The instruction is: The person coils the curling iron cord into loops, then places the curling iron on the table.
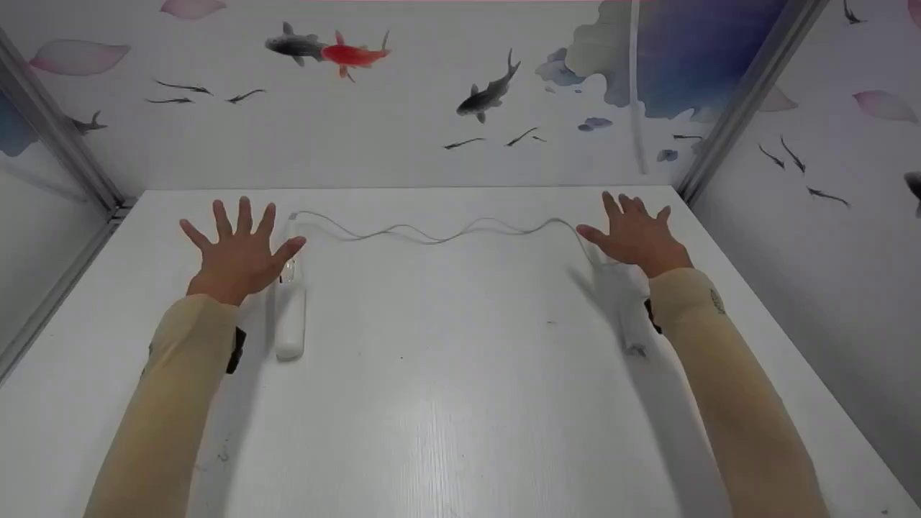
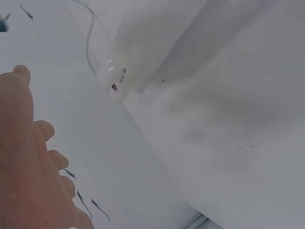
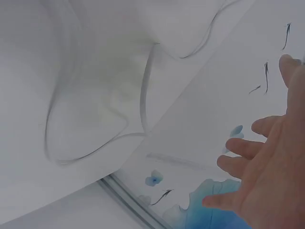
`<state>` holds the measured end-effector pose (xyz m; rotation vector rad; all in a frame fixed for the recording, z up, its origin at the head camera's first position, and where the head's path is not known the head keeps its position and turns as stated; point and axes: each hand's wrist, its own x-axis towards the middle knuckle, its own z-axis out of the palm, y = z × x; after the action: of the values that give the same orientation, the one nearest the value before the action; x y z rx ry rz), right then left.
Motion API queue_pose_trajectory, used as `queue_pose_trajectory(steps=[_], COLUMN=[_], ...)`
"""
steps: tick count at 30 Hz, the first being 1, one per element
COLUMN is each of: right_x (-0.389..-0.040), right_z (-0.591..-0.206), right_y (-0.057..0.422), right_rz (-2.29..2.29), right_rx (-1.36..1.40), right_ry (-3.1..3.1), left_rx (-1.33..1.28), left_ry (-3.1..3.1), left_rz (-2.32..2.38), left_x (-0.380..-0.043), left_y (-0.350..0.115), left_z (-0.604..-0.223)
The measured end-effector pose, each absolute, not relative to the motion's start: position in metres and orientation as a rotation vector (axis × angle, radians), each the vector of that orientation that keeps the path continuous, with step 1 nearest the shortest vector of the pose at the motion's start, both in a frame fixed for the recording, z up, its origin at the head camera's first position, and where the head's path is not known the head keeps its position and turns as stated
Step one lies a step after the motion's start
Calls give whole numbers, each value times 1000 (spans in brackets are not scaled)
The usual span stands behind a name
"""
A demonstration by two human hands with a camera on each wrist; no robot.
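My left hand [image 1: 241, 252] is held palm down with its fingers spread at the far left of the white table [image 1: 446, 324]. Its thumb overlaps the upper part of a long white object [image 1: 291, 324] with a rounded near end. From that object's far end a thin pale cable [image 1: 432, 241] runs in waves to the right. At the far right my right hand [image 1: 637, 234] is spread too, its thumb above the cable's end. Beneath its wrist lies a whitish object [image 1: 629, 316], partly hidden and too washed out to identify. Neither hand grips anything.
A back wall [image 1: 410, 137] with painted fish and petals borders the table's far edge. Side panels with metal corner posts [image 1: 748, 108] stand left and right. Dark straps [image 1: 236, 350] show at both wrists.
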<state>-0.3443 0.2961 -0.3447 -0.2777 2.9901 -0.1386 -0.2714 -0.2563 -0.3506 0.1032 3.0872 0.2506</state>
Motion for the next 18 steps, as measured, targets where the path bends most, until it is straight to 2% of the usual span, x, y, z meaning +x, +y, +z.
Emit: queue_pose_trajectory(steps=[18], right_x=[-315], right_z=[-376], right_y=[316], right_rz=[-300], right_rx=[-6], right_ry=[2871], left_rx=[-133], left_ry=[3031], left_rz=[501], left_x=[-256], left_y=[-258], left_z=[-384])
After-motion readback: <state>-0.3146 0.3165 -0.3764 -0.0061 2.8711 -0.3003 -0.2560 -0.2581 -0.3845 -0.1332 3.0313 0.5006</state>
